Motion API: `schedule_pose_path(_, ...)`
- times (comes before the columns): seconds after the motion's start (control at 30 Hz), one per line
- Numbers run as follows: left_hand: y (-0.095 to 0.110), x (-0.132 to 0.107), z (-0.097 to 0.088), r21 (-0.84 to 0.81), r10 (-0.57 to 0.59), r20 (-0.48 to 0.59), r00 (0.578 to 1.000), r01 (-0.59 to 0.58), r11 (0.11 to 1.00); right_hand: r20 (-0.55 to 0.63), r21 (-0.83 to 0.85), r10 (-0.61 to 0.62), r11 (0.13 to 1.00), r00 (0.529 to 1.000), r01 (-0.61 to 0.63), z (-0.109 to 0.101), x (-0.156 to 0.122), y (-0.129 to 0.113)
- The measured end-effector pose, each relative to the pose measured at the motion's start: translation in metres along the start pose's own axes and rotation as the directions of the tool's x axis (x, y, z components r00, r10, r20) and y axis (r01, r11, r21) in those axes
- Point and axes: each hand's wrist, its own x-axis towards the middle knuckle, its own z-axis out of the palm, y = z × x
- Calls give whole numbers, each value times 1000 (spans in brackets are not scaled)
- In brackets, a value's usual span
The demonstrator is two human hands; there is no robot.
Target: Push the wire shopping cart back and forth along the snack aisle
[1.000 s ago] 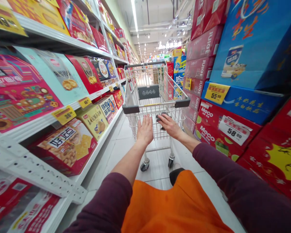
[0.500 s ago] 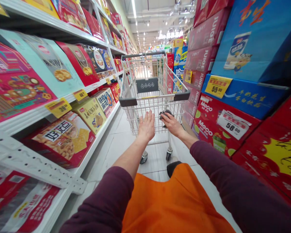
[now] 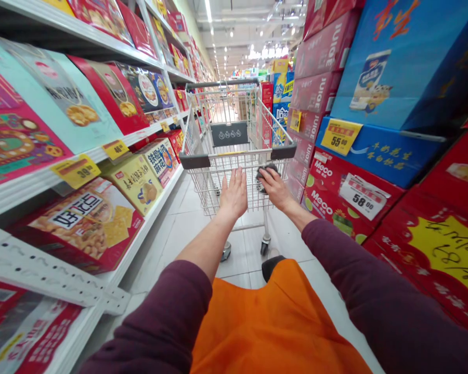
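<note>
Left hand (image 3: 234,196) open, right hand (image 3: 277,191) gripping dark-grey fuzzy wad (image 3: 272,168); silver wire shopping cart (image 3: 234,154) far of both, long axis near-to-far.

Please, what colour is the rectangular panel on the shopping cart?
The panel is dark grey with white markings, clearest in the head view.

Shopping cart (image 3: 203,187): smooth metal wire, light sheen; corner caps (image 3: 195,161) and sign plate (image 3: 230,134) are dark matt plastic. Dark wad (image 3: 265,170): looks fuzzy, possibly cloth. Apron (image 3: 284,327): smooth matt cloth. Sleeves (image 3: 159,317): soft matt fabric. Shelf rack (image 3: 58,278): white-painted perforated metal. Cracker box (image 3: 86,221): glossy printed card. Floor tiles (image 3: 156,244): smooth, faintly glossy.
</note>
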Motion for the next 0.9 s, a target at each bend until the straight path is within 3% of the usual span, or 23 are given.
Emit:
schedule_pose_path(0.1, 0, -4, 6, 13, 12, 8, 1000, -12, 1000, 45, -6, -21, 1000, 999, 21, 10, -22, -3)
schedule_pose_path(0.17, 0, -3, 9, 7, 13, 2, 1000, -13, 1000, 29, -5, -27, 1000, 999, 27, 6, -20, -3)
schedule_pose_path(0.43, 10, 12, -3, -10, 13, -35, 999, -14, 1000, -281, -30, 37, 998, 959, -47, -33, 43, 11)
schedule_pose_path(0.53, 13, 13, -3, -10, 15, -29, 999, -16, 1000, -219, -14, 37, 999, 975, -41, -27, 32, 13)
schedule_pose_path(0.73, 6, 6, 5, -5, -4, 16, 1000, 4, 1000, -3, 9, 54, 998, 999, -54, -1, -22, 11)
schedule_pose_path(0.8, 1, 6, 5, -6, -17, 12, 1000, 17, 1000, 8, 6, 41, 999, 999, -41, -3, -22, 10)
schedule_pose_path(0.9, -5, 7, 2, -5, -22, -1, 1000, 22, 1000, -71, 7, 22, 1000, 997, -21, -16, 4, 4)
